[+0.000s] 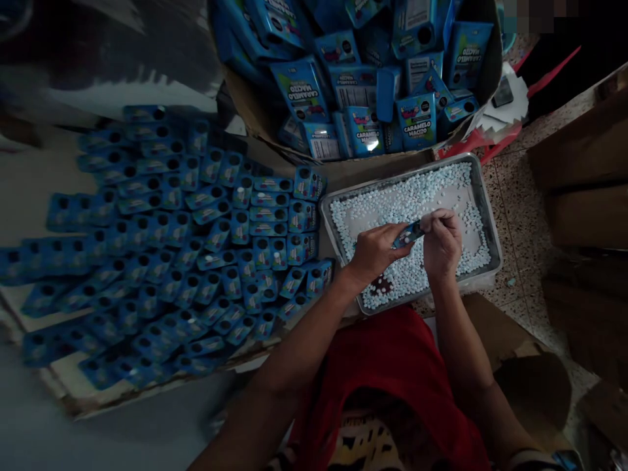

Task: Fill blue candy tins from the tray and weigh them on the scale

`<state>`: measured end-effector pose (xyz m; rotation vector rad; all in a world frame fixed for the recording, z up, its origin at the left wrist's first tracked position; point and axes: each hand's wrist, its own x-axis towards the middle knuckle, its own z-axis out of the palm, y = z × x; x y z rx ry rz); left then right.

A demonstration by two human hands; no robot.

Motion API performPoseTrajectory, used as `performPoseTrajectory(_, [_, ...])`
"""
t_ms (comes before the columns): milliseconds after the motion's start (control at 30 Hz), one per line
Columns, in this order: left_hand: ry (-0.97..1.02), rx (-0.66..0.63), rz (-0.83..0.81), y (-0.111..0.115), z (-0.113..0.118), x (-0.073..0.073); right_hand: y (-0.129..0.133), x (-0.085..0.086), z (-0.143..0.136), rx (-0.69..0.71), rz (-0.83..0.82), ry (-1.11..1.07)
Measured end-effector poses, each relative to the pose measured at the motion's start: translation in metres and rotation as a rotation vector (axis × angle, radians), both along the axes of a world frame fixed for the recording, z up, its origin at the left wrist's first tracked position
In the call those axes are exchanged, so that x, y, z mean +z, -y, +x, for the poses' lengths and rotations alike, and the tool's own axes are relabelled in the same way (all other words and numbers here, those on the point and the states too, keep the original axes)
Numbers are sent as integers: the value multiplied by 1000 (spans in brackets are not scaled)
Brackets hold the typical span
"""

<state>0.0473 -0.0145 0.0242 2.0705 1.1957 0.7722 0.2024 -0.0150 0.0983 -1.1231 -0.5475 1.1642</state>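
Note:
My left hand (375,254) grips a small blue candy container (407,235) between thumb and fingers, tilted over the tray. At the container's far end is my right hand (444,243), its fingers curled closed against it; what they hold, if anything, is hidden. Below both hands lies a clear-walled tray (492,252) strewn with many small pale-blue candies (402,271). To the left, many more blue candy containers (157,222) stand in close rows on a table, most showing a dark round spot on top.
A large cardboard box (250,118) full of blue containers printed "Caramelo Macizo" stands behind the tray. Brown cardboard boxes (583,216) are stacked at the right, beyond a strip of speckled floor (513,196). Something red (500,140) sits beside the box.

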Motion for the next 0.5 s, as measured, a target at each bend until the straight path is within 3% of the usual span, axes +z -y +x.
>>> performPoseTrajectory(267, [-36,2,-42,6,9,2,9,-4,9,-8,-79,-42])
performPoseTrajectory(400, [-32,4,-61,18,11,-4,9,-29,38,-184,-268,-190])
performPoseTrajectory(500, [-28,18,-84,41,4,-9,18,-55,64,-140,-446,104])
